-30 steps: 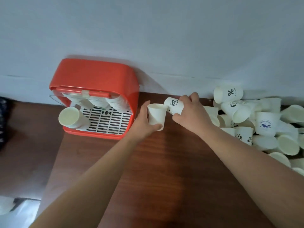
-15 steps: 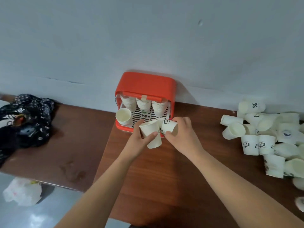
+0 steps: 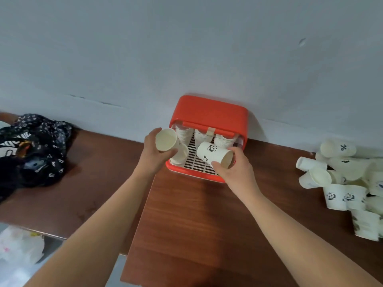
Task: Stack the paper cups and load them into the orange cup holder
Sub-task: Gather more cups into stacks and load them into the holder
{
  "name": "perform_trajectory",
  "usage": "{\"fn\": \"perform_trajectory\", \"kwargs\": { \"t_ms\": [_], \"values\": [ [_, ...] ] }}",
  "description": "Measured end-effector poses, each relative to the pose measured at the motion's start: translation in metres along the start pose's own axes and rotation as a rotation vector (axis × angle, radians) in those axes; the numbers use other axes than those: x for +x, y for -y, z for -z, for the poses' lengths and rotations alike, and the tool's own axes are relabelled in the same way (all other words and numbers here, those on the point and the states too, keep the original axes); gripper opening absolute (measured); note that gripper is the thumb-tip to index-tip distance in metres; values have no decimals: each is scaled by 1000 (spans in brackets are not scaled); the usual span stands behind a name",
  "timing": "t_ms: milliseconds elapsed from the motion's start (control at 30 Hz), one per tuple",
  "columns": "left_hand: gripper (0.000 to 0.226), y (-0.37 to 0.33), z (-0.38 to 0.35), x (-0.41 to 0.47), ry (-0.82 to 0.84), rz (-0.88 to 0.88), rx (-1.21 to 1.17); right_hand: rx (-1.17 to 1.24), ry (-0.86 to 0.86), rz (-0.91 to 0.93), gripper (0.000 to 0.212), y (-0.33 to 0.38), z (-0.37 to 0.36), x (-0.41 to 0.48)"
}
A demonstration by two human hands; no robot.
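Where the frame starts at far left, a dark patterned bag (image 3: 35,150) lies well apart from the work. Right of it, the left hand (image 3: 154,156) has its fingers curled round a plain cup (image 3: 165,139), mouth turned toward the camera, directly above a loose cup (image 3: 180,155) lying on the grille (image 3: 194,162) of the orange cup holder (image 3: 209,112). Three stacks (image 3: 203,136) hang inside the holder, which stands against the wall (image 3: 186,48). At the holder's right front, the right hand (image 3: 236,172) grips a panda cup (image 3: 212,154) on its side, mouth toward the lower right. The two held cups are apart, not nested. Farther right lies the pile of loose cups (image 3: 348,175).

Likely faults:
- A skewed insertion would crumple a rim, since the mouths face different ways.
- A tight squeeze would dent a thin cup wall.
- The left hand could knock the loose cup off the grille.

The left edge of the bench (image 3: 196,214) runs down from the holder's left corner, so a dropped cup may roll off there. Open room lies on bare bench in the lower centre and between holder and pile.
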State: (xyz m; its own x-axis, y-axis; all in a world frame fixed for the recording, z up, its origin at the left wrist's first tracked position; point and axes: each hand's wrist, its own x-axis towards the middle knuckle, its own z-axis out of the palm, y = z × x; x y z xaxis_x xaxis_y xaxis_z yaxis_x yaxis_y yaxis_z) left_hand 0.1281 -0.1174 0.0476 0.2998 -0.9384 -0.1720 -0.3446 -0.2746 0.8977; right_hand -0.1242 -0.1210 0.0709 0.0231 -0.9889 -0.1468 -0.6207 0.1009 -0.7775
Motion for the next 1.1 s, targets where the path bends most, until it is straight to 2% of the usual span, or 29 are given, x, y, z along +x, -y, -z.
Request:
{"fn": "perform_trajectory", "kwargs": {
  "t_ms": [133,267,333,433,500,667,867,1000,1100],
  "values": [
    [84,10,-17,11,74,-46,49,-7,-12,-38,65,-5,-6,0],
    [84,26,-32,21,75,-96,264,31,-93,-15,74,-4,-8,5],
    [88,37,-37,26,138,-69,355,33,-103,-27,72,0,-12,11],
    [101,48,-37,35,283,31,327,17,-53,-52,69,8,-23,24],
    [107,51,-31,40,352,25,293,14,-26,4,69,15,-31,31],
    [86,61,-11,37,370,140,-53,-49,114,104,74,24,-52,37],
    [38,50,-4,21,267,196,-164,-328,181,271,73,29,-82,45],
    [31,56,-6,24,221,213,-186,-440,277,268,83,17,-99,56],
    [34,62,-9,29,289,120,-95,-290,332,185,76,8,-107,61]
  ]
}}
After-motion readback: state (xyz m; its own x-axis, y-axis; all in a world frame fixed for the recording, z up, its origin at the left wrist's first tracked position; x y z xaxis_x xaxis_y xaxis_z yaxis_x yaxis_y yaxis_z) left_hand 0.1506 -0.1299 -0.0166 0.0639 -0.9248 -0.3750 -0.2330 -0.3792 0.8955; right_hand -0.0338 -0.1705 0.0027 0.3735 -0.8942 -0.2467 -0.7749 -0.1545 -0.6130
